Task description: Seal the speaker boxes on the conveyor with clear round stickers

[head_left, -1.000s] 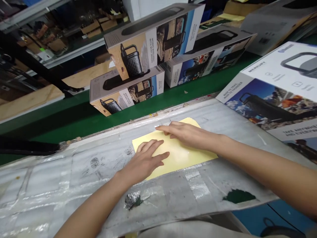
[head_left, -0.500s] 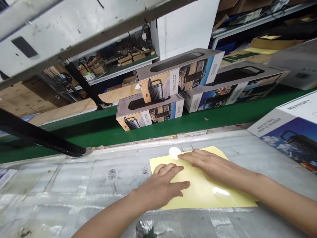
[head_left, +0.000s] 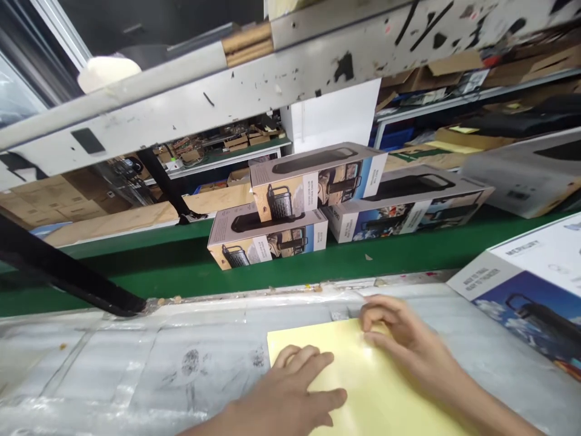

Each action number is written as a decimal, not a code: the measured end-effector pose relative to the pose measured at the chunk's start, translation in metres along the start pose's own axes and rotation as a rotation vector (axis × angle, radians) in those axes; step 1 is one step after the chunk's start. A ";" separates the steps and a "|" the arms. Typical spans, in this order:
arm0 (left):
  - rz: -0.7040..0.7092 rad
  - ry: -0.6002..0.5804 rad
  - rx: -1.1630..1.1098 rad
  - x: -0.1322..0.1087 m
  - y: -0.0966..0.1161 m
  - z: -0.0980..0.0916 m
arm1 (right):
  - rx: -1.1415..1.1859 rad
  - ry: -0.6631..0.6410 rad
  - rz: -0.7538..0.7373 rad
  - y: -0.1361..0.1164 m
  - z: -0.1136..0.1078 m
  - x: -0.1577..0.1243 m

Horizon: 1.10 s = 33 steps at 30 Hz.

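A yellow sheet (head_left: 347, 357) lies flat on the film-covered table, its lower part cut off by the bottom of the view. My left hand (head_left: 302, 387) rests on the sheet's left side with its fingers spread. At the sheet's far edge, my right hand (head_left: 399, 333) is closed in a pinch, thumb against curled fingers. A thin pale edge of a round sticker (head_left: 358, 295) shows at those fingertips; most of it is hidden or too clear to see.
Printed speaker boxes (head_left: 267, 239) are stacked on a green ledge (head_left: 181, 278) beyond the table. Another box (head_left: 512, 284) stands close by on the right. A black post (head_left: 77, 266) slants at the left, and a scuffed white beam (head_left: 190, 91) crosses overhead.
My right hand has gone from lying flat to a pinch, and the round white sticker has left the sheet's far edge. My left hand stays on the sheet. The view has tilted upward.
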<state>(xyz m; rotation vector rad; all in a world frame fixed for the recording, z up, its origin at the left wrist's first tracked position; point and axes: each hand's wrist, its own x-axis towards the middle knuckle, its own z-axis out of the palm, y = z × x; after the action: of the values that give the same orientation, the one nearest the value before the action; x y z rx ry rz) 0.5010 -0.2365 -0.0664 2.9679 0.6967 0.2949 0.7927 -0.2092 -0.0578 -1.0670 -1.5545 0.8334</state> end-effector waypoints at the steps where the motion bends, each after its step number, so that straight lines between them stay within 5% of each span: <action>1: 0.017 0.005 0.007 0.000 -0.002 0.002 | 0.103 0.120 0.052 0.001 -0.006 0.004; 4: 0.071 -0.009 -0.048 0.004 -0.013 -0.003 | 0.264 0.332 0.131 -0.003 -0.028 0.019; 7: 0.069 0.000 -0.278 0.020 -0.036 -0.029 | 0.252 0.350 0.128 -0.007 -0.038 0.027; 10: -0.097 0.185 -0.316 0.055 -0.071 -0.073 | 0.220 0.322 0.079 -0.004 -0.034 0.025; 14: -0.331 0.518 -0.044 0.123 -0.123 -0.135 | 0.196 0.308 0.030 0.010 -0.023 0.016; 19: -0.530 0.731 0.169 0.182 -0.162 -0.181 | 0.182 0.314 0.006 0.021 -0.023 0.006; 26: -0.775 0.873 -0.034 0.169 -0.212 -0.184 | 0.250 0.366 0.033 0.015 -0.018 0.005; 33: -0.582 0.917 -0.292 0.154 -0.257 -0.165 | 0.307 0.408 0.029 -0.003 -0.033 0.036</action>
<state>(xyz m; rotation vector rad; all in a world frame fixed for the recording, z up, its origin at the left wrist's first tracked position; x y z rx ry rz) 0.4913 0.0675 0.0905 2.1028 1.3728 1.5498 0.8209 -0.1776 -0.0345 -0.9624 -1.0350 0.7861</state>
